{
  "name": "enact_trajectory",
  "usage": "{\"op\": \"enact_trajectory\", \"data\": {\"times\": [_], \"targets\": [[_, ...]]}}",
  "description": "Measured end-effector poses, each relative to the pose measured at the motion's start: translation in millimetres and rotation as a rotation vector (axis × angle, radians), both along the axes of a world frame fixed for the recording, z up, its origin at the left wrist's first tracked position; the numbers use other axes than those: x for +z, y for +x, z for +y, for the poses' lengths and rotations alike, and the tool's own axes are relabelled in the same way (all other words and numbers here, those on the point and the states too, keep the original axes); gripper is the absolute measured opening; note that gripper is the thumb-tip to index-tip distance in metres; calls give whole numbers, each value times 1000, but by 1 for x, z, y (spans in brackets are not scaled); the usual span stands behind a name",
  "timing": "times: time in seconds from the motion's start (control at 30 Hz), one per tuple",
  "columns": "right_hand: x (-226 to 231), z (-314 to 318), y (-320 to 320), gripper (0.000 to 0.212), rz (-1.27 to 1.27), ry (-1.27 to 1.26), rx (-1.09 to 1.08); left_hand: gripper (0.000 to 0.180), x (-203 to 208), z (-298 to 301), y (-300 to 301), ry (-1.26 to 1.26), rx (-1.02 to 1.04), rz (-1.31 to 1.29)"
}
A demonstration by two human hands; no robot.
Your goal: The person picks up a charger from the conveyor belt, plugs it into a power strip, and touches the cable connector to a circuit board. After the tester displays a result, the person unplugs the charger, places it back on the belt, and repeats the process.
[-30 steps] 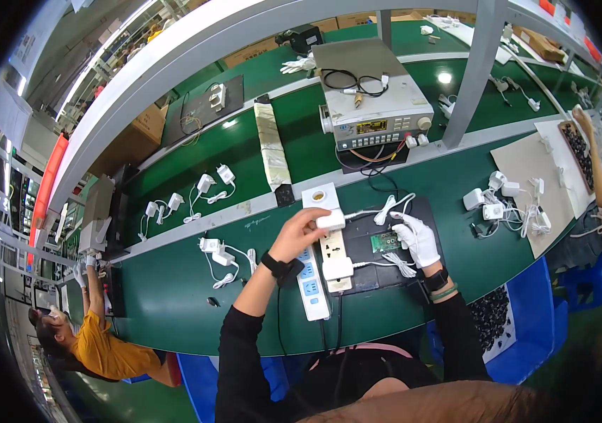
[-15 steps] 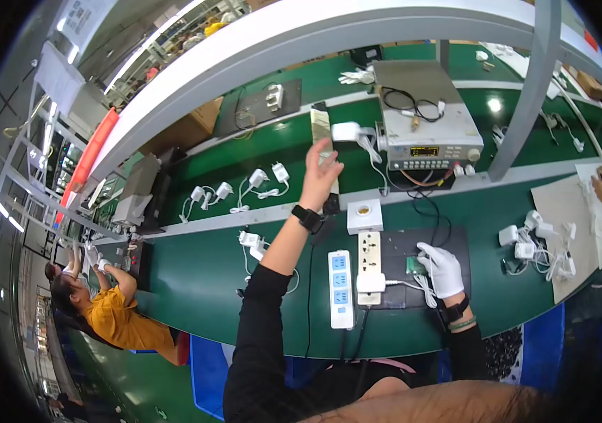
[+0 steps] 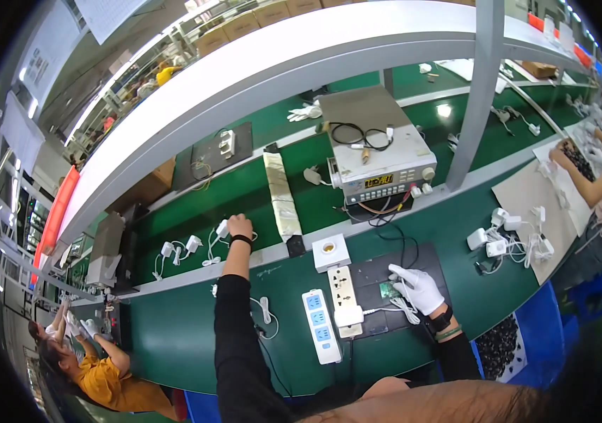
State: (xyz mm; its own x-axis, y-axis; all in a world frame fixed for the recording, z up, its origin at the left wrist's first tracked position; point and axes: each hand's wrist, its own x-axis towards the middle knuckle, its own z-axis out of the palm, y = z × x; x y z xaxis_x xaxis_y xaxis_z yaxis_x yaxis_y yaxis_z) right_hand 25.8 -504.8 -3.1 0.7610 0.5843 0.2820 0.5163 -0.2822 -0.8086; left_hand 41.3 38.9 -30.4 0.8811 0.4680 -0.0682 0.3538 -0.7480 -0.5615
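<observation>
My bare left hand (image 3: 241,227) reaches over the far side of the bench, with its fingers curled round the right-end white power adapter of a row, which it hides. Beside it stand more white adapters (image 3: 194,244) with coiled cables. My gloved right hand (image 3: 419,290) is over the dark mat (image 3: 368,266), its fingertips bent at the edge of a small green circuit board (image 3: 388,290); what they grip is hidden. A white cable coil (image 3: 405,310) lies under that hand and runs to an adapter (image 3: 349,317) plugged into the beige power strip (image 3: 344,285).
A white-and-blue power strip (image 3: 321,328) and a white lamp-socket box (image 3: 330,252) stand nearby. A bench meter (image 3: 378,158) is behind, with a white adapter (image 3: 313,175) at its left. Bundled adapters (image 3: 505,236) lie right. A metal post (image 3: 481,92) rises; co-workers sit at both sides.
My left hand has left the white adapter by the meter, moving left and nearer to the row of adapters, and closed there. The view has shifted; my right hand stays at the board.
</observation>
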Motion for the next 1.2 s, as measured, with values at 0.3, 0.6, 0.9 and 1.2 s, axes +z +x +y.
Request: {"op": "enact_trajectory", "data": {"times": [0.3,0.6,0.9,1.2], "targets": [[33,-47,15,49,231,87,-202,37,169,-110,-92,-716,58,-364],[129,39,-40,66,-442,305,-96,45,257,-267,-166,-1452,-749,-232],[77,-63,-30,17,724,269,79,41,184,-247,-103,-1411,-707,-615],[33,-84,11,26,968,966,159,31,97,-290,-80,-912,-496,-254]]}}
